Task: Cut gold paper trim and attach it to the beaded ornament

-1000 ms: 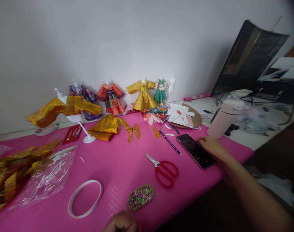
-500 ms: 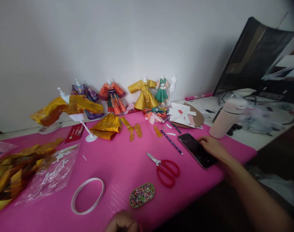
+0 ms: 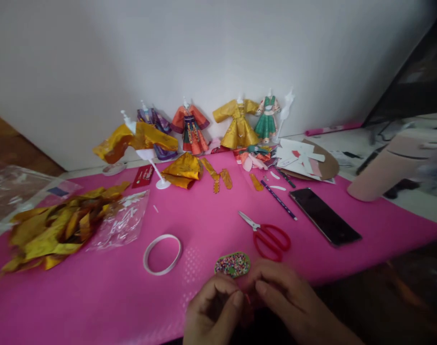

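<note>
My left hand [image 3: 214, 309] is at the near table edge, thumb and forefinger pinched on a small reddish piece [image 3: 247, 304] whose kind I cannot make out. Close beside it, my right hand [image 3: 288, 297] has its fingers curled together at that piece; motion blur hides what they hold. Just beyond the hands lies an oval tin of multicoloured beads [image 3: 239, 265]. Red-handled scissors [image 3: 270, 237] lie to its upper right, blades pointing away to the left. A white ring [image 3: 146, 261], like a roll of tape, rests left of the tin.
A phone [image 3: 326, 218], a purple pencil [image 3: 278, 200] and a pale bottle [image 3: 383, 170] are on the right. Golden fabric scraps [image 3: 56, 230] and a clear bag [image 3: 123, 223] lie left. Small dressed mannequins, one in yellow [image 3: 239, 127], stand along the wall.
My right hand has left the phone and come over to my left hand at the near edge. The camera view has turned right, and both hands now show together.
</note>
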Available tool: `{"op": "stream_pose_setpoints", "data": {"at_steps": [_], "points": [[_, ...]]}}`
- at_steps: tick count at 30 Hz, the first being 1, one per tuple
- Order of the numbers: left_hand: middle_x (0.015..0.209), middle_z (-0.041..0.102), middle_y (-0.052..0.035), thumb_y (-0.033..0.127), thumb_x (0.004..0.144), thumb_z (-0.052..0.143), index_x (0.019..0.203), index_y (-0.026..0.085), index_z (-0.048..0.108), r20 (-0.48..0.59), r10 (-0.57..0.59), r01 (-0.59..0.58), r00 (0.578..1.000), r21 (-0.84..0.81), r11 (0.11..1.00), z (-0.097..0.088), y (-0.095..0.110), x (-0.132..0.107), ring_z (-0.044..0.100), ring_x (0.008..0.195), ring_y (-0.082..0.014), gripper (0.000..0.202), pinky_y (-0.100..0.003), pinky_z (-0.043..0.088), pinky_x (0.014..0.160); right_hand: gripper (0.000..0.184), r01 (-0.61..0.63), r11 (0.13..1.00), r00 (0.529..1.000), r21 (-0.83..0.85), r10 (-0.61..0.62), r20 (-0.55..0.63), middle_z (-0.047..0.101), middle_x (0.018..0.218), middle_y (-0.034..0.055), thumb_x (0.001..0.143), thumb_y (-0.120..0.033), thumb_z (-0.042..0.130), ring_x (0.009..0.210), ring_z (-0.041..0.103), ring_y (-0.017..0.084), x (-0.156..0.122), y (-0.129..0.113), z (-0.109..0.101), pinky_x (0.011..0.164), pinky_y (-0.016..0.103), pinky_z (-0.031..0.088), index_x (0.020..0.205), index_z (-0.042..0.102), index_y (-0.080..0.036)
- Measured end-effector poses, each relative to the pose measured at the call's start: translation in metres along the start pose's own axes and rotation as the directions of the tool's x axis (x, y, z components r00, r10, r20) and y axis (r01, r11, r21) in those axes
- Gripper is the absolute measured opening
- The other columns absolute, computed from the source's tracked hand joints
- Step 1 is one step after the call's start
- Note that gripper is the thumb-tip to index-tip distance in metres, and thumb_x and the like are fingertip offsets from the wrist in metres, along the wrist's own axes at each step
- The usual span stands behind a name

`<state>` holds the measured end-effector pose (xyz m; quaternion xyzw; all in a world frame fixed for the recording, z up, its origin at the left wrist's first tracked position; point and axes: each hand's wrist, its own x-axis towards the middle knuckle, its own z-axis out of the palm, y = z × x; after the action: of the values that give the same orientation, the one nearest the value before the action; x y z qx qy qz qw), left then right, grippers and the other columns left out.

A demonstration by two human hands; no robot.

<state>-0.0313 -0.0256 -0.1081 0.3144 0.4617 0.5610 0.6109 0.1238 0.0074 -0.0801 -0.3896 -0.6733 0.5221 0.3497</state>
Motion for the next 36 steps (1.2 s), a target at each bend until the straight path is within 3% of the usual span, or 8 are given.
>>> {"op": "stream_pose_setpoints", "data": {"at_steps": [3, 5, 9, 13, 16, 22, 30, 36], "points": [[0.057, 0.068, 0.0008, 0.042, 0.074, 0.083, 0.064, 0.017, 0.067, 0.058, -0.025, 0.026, 0.998, -0.020, 0.999, -0.011, -0.003, -0.003, 0.060, 0.054, -0.0098, 0.032, -0.019, 0.046, 0.055, 0.019, -0.077, 0.979, 0.995, 0.187, 0.062, 0.081, 0.068, 0.077, 0.0021, 0.091, -0.028, 0.049, 0.074, 0.065, 0.017, -0.004, 0.009, 0.011, 0.069, 0.029, 0.050, 0.080, 0.062, -0.021], [0.058, 0.068, 0.0006, 0.041, 0.076, 0.082, 0.065, 0.016, 0.068, 0.084, -0.042, 0.044, 0.996, -0.024, 0.999, -0.016, -0.006, -0.006, 0.060, 0.054, -0.0095, 0.031, -0.019, 0.046, 0.056, 0.009, -0.134, 0.967, 0.988, 0.219, 0.112, 0.108, 0.070, 0.077, 0.0027, 0.085, -0.025, 0.056, 0.076, 0.067, 0.018, -0.006, 0.014, 0.013, 0.071, 0.029, 0.050, 0.080, 0.061, -0.020], [0.056, 0.067, 0.0017, 0.041, 0.076, 0.083, 0.066, 0.016, 0.068, 0.050, -0.076, 0.078, 0.996, -0.039, 0.996, -0.020, -0.014, -0.011, 0.059, 0.053, -0.0087, 0.031, -0.018, 0.045, 0.055, 0.007, -0.189, 0.968, 0.979, 0.164, 0.172, 0.108, 0.070, 0.072, 0.0024, 0.077, -0.018, 0.062, 0.071, 0.067, 0.018, -0.007, 0.020, 0.017, 0.069, 0.029, 0.050, 0.072, 0.057, -0.020], [0.056, 0.066, 0.0018, 0.046, 0.076, 0.081, 0.066, 0.016, 0.067, 0.112, -0.088, 0.093, 0.990, -0.036, 0.995, -0.023, -0.018, -0.012, 0.058, 0.053, -0.0087, 0.034, -0.019, 0.044, 0.055, 0.014, -0.227, 0.955, 0.971, 0.191, 0.207, 0.118, 0.067, 0.068, 0.0018, 0.081, -0.026, 0.060, 0.066, 0.065, 0.017, -0.008, 0.025, 0.019, 0.063, 0.028, 0.048, 0.070, 0.055, -0.021], [0.056, 0.067, 0.0016, 0.047, 0.076, 0.080, 0.068, 0.016, 0.068, 0.093, -0.080, 0.079, 0.992, 0.010, 0.997, -0.024, -0.012, -0.012, 0.058, 0.054, -0.0089, 0.034, -0.019, 0.045, 0.057, 0.017, -0.244, 0.962, 0.968, 0.124, 0.234, 0.086, 0.065, 0.067, 0.0029, 0.080, -0.031, 0.060, 0.066, 0.063, 0.019, -0.007, 0.026, 0.018, 0.062, 0.030, 0.047, 0.067, 0.054, -0.021], [0.055, 0.068, 0.0012, 0.034, 0.067, 0.086, 0.060, 0.017, 0.068, 0.061, -0.106, 0.101, 0.993, 0.084, 0.991, -0.014, 0.005, -0.010, 0.060, 0.052, -0.0102, 0.026, -0.019, 0.047, 0.054, 0.019, -0.289, 0.951, 0.954, 0.108, 0.276, 0.120, 0.067, 0.064, 0.0054, 0.078, -0.032, 0.059, 0.064, 0.063, 0.021, -0.006, 0.023, 0.018, 0.062, 0.033, 0.047, 0.063, 0.054, -0.021], [0.048, 0.057, 0.0051, 0.023, 0.067, 0.077, 0.055, 0.018, 0.063, 0.011, -0.089, 0.085, 0.996, 0.193, 0.978, -0.016, 0.003, -0.008, 0.051, 0.049, -0.0092, 0.019, -0.020, 0.042, 0.052, 0.009, -0.241, 0.958, 0.970, 0.153, 0.231, 0.079, 0.065, 0.067, 0.0006, 0.075, -0.024, 0.060, 0.067, 0.062, 0.017, -0.005, 0.023, 0.018, 0.063, 0.028, 0.046, 0.067, 0.058, -0.020], [0.055, 0.063, 0.0037, 0.021, 0.070, 0.077, 0.064, 0.018, 0.068, 0.084, -0.095, 0.080, 0.992, 0.173, 0.982, -0.020, 0.001, -0.008, 0.055, 0.053, -0.0099, 0.012, -0.019, 0.043, 0.056, 0.010, -0.258, 0.957, 0.965, 0.133, 0.249, 0.081, 0.063, 0.063, -0.0009, 0.075, -0.021, 0.058, 0.062, 0.058, 0.015, -0.005, 0.026, 0.018, 0.059, 0.026, 0.043, 0.065, 0.058, -0.020]]}}
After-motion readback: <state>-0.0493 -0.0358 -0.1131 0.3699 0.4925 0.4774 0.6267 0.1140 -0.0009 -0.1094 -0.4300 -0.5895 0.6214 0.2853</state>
